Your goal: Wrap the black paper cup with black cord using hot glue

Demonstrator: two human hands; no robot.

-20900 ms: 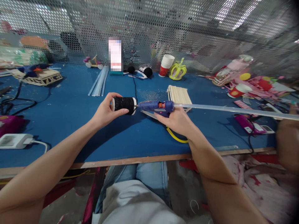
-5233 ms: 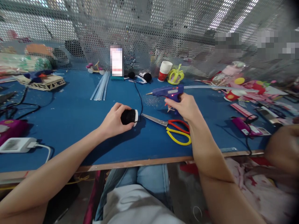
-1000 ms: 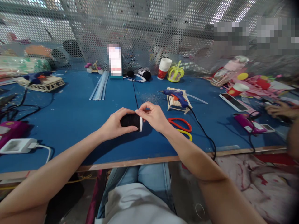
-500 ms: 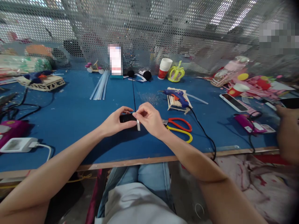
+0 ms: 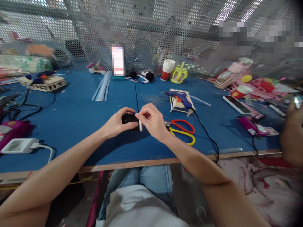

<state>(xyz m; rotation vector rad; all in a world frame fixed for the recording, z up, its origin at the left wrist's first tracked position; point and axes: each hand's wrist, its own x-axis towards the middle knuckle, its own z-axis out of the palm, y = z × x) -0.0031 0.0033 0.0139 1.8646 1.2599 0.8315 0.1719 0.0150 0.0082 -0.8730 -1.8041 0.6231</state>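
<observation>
Both hands' fingers (image 5: 141, 114) pinch black spool (image 5: 129, 119).

Black roll (image 5: 129, 118) mostly hidden between both hands' fingers (image 5: 142, 114).

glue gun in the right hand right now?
No. The glue gun lies on the stick rack, while the right hand pinches the end of the black spool.

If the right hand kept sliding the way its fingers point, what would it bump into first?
Probably the black spool: the right hand points left with fingertips already at its white end, and the left hand lies just beyond.
</observation>
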